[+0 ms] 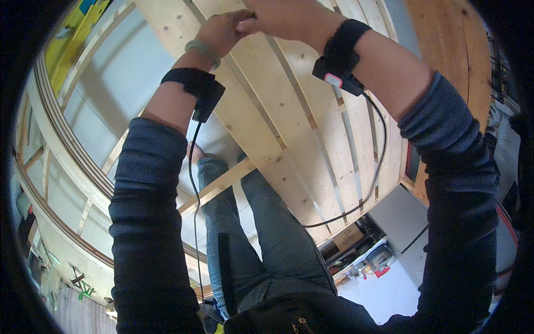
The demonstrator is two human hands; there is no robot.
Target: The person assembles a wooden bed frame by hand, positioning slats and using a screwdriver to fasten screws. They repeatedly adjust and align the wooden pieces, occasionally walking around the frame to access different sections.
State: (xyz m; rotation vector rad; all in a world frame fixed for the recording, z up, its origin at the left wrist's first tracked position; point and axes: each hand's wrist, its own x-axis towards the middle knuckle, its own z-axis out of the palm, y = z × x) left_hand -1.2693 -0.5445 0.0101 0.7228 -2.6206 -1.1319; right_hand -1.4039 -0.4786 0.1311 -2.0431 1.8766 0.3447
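My left hand (pixel 223 31) and my right hand (pixel 281 19) meet at the top of the head view, over pale wooden slats (pixel 261 133). Both sets of fingers are curled in and pressed close together. A tiny dark spot shows between them, too small to name. A green bangle (pixel 203 53) circles my left wrist. Black straps with small boxes sit on the left forearm (pixel 203 92) and the right forearm (pixel 340 72), each trailing a black cable. The slats run side by side with narrow gaps, and a thin wooden crossbar (pixel 219 183) juts out from them above my legs.
Curved wooden rails (pixel 72 167) and more bars stand at the left. A yellow object (pixel 72 47) lies at the upper left. An orange-brown wooden surface (pixel 453 50) flanks the right side. Below the slats are a brown box (pixel 347 238) and a white surface (pixel 378 295) with small items.
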